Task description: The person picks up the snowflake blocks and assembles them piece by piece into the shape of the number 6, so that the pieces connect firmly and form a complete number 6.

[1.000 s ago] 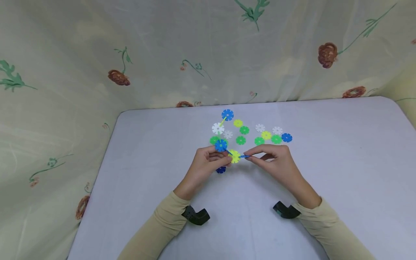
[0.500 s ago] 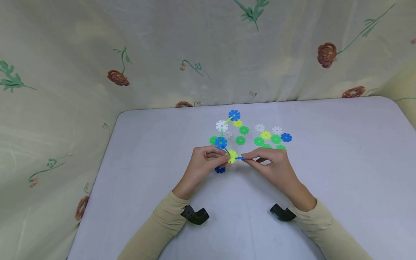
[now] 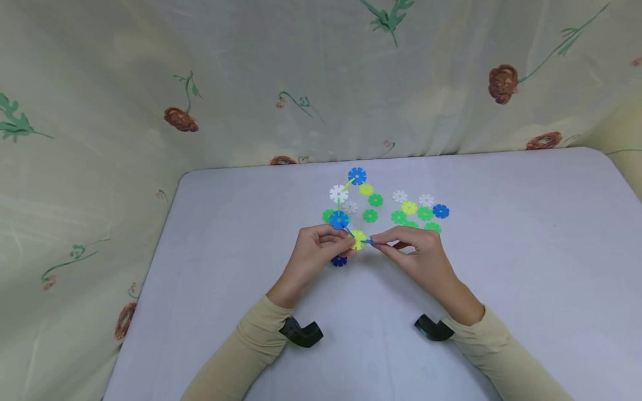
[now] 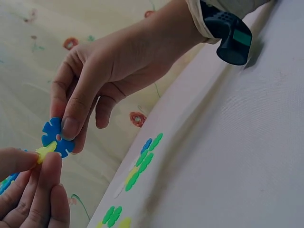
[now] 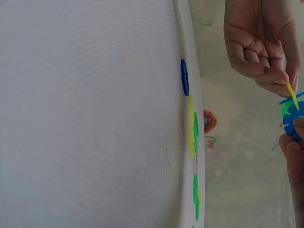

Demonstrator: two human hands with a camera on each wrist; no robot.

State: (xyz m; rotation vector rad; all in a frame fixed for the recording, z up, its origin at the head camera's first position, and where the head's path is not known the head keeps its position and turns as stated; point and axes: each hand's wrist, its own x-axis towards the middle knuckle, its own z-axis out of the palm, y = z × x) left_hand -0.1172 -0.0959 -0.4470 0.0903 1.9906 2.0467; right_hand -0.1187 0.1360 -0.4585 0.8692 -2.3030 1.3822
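In the head view my left hand (image 3: 323, 245) pinches a yellow slotted plastic disc (image 3: 358, 239) between thumb and fingers. My right hand (image 3: 418, 248) pinches a blue slotted disc (image 4: 58, 137), seen edge-on in the head view, its rim meeting the yellow disc's right edge. In the right wrist view the yellow disc (image 5: 293, 97) stands edge-on against that blue disc. From the yellow piece a linked chain runs away from me: a blue disc (image 3: 338, 220), a white disc (image 3: 338, 194) and a blue end disc (image 3: 357, 176), with narrow edge-on pieces between.
Loose discs lie on the white table (image 3: 241, 223): a dark blue disc (image 3: 339, 261) below the left hand, green ones (image 3: 370, 215) behind the hands, and a cluster with a blue disc (image 3: 441, 211) at right. A flowered curtain (image 3: 321, 83) hangs behind the far edge.
My right hand has moved left, bringing its blue disc closer into the yellow disc's edge. The chain's far end swung right, then slightly back. Green discs behind the right hand came into view.
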